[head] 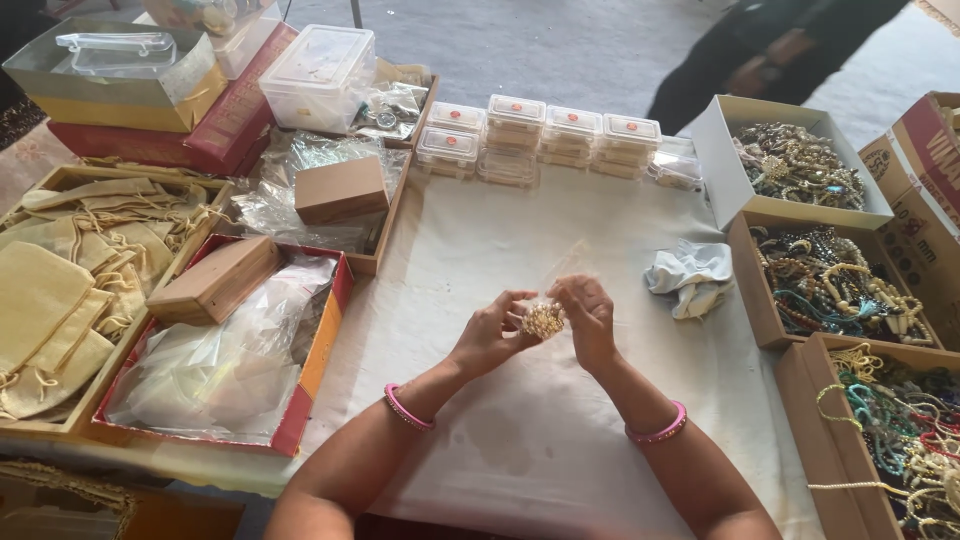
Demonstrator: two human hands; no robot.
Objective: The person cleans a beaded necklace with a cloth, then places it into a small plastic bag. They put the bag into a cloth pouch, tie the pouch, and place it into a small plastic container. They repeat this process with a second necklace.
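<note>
A small gold beaded jewellery piece is held between both my hands over the white cloth-covered table. My left hand pinches its left side with fingertips. My right hand grips its right side from above. A thin clear plastic wrap, blurred, rises from the piece toward the upper right. Each wrist wears a pink bangle.
Clear plastic boxes are stacked at the back. Open cartons of beaded necklaces line the right. A crumpled white cloth lies near them. Left: a red tray of plastic bags, wooden boxes, cream pouches. A person stands beyond.
</note>
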